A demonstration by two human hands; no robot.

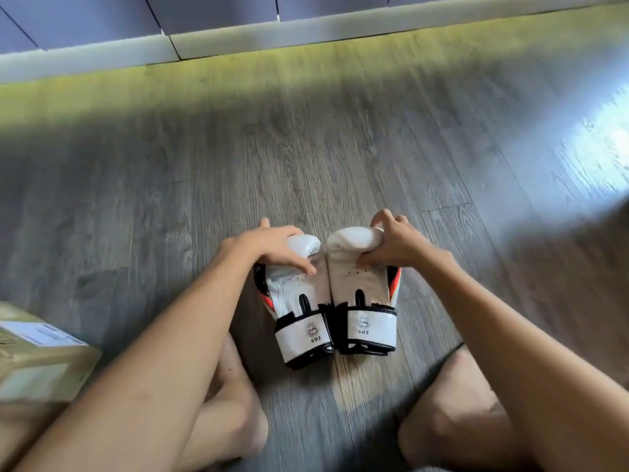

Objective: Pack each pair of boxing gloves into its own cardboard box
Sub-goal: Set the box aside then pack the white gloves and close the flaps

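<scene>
- Cardboard box (41,356): I log it at the lower left edge.
- Left hand (272,248): fingers curled over left glove (299,301), centre frame, lying on wood floor (306,148).
- Right glove (360,291) touches it; right hand (391,245) fingers clamp its padding.

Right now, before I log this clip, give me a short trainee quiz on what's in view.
1. Where is the cardboard box? A) at the person's left B) at the person's right C) between the gloves
2. True or false: the left hand holds the left glove and the right hand holds the right glove.
3. Fill in: the size printed on each cuff is ____.
Key: 1 A; 2 true; 3 6oz.
</scene>
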